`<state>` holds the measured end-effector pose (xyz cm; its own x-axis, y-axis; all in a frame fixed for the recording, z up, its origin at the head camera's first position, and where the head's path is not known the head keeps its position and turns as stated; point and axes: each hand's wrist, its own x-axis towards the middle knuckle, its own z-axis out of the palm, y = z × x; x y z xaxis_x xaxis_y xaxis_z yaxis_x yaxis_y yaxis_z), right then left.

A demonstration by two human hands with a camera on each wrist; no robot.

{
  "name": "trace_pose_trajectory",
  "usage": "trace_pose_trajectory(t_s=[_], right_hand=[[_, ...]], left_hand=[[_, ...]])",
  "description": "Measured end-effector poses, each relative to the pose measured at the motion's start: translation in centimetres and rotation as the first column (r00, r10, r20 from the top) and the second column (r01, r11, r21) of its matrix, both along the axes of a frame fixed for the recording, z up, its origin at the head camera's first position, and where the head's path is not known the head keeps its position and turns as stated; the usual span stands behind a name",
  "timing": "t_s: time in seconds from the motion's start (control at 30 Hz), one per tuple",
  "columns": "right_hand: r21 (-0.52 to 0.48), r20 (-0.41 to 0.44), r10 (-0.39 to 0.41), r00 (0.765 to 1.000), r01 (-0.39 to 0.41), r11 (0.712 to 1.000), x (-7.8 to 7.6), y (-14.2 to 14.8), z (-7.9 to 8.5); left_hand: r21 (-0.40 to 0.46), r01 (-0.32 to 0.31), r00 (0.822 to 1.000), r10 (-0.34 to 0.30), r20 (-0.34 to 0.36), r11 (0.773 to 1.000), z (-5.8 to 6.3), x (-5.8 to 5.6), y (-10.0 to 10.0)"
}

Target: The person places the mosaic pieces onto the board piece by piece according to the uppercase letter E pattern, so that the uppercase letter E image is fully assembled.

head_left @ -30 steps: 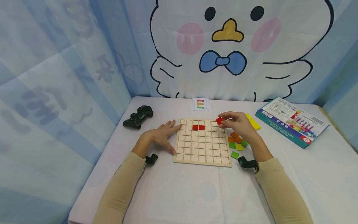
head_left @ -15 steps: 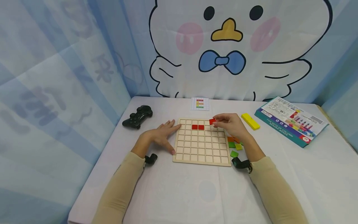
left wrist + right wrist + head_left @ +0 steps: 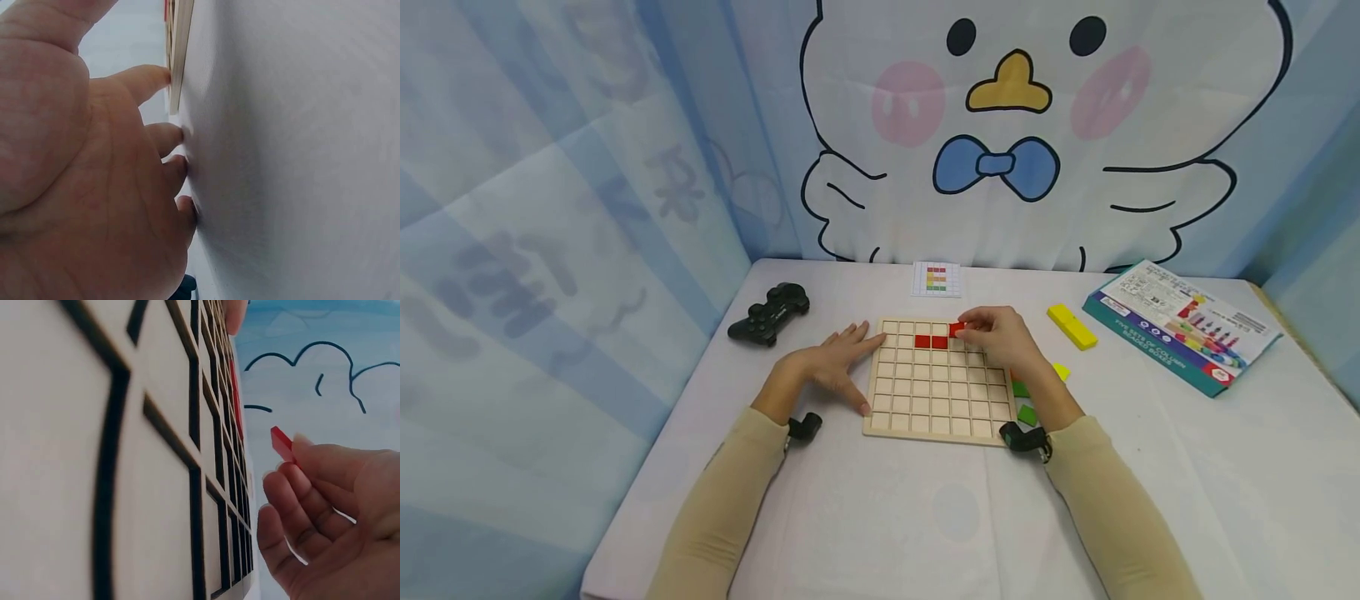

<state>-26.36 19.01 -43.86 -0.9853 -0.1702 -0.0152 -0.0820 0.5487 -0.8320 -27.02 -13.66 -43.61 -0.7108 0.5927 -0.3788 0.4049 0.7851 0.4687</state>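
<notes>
- A black game controller (image 3: 769,314) is seen on the white-covered table (image 3: 887,517), to the left of the left fingers and a little beyond them.
- The fingers of the left hand (image 3: 835,364) are spread; the board's left edge is touched by the index fingertip near its far corner and by the thumb nearer the wrist, while the other fingertips are rested on the cloth.
- The wooden grid board (image 3: 920,400) is laid flat between the two hands, to the right of the left fingers.
- Two red tiles (image 3: 939,342) are set side by side in its grid, just left of the right fingertips.
- A pattern card (image 3: 936,279) is placed beyond the fingers of both hands.
- A red tile (image 3: 956,330) is pinched by thumb and fingers of the right hand (image 3: 1002,336), tilted and held just above the board.
- Green tiles (image 3: 1027,414) and a yellow piece (image 3: 1062,372) are partly hidden behind the right forearm, nearer the body than the right fingers.
- A yellow block (image 3: 1071,326) is left lying right of the right fingers.
- A printed box (image 3: 1183,327) is seen farther right.
</notes>
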Motion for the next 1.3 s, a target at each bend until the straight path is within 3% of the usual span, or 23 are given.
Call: trace_pose_trajectory(t_s=[0.27, 1.3], right_hand=[[0.123, -0.01, 0.029, 1.0, -0.028, 0.992, 0.12, 0.08, -0.4], [0.256, -0.076, 0.09, 0.993, -0.068, 0.964, 0.45, -0.38, -0.73]], left_hand=[[0.002, 0.002, 1.0, -0.002, -0.001, 1.0, 0.14, 0.17, -0.02], [-0.019, -0.004, 1.0, 0.004, -0.003, 1.0, 0.08, 0.04, 0.04]])
